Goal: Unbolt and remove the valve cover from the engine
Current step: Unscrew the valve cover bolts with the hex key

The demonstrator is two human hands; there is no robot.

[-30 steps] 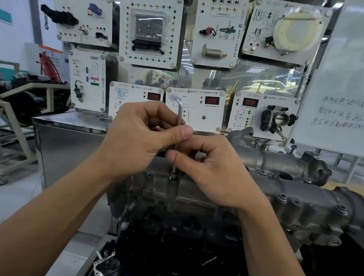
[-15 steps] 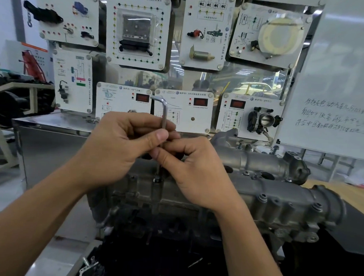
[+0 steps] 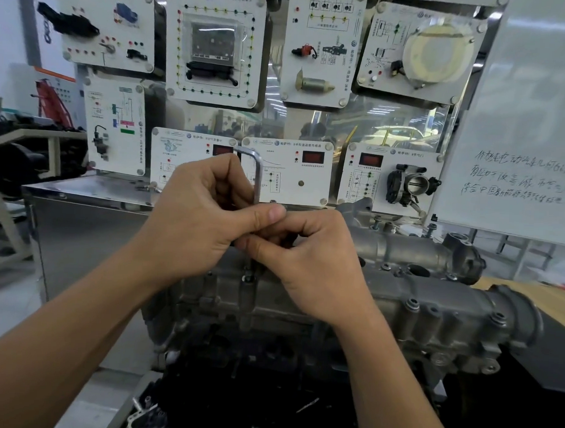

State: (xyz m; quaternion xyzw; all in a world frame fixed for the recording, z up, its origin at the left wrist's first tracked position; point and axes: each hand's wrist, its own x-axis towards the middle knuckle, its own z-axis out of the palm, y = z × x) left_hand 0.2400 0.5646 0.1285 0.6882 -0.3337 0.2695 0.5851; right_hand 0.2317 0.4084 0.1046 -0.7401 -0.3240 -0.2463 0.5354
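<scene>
The grey cast valve cover (image 3: pixel 432 302) lies across the top of the engine, running from centre to the right. A silver L-shaped hex key (image 3: pixel 257 177) stands upright with its lower end in a bolt (image 3: pixel 249 278) at the cover's left end. My left hand (image 3: pixel 197 217) grips the key's shaft, thumb stretched across to the right. My right hand (image 3: pixel 311 259) pinches the same shaft just below, fingers curled round it. The key's short arm points left above my left hand. Several other bolts (image 3: pixel 412 303) sit along the cover's near edge.
A board of white training panels (image 3: pixel 286 172) stands right behind the engine. A steel cabinet (image 3: pixel 82 226) is at the left, a whiteboard (image 3: pixel 521 126) with writing at the right. A wooden bench top (image 3: pixel 556 300) shows at far right, dark engine parts below.
The hex key's short arm has swung round to point left as both hands turn it. The camera view has shifted slightly; the hands stay at the same bolt.
</scene>
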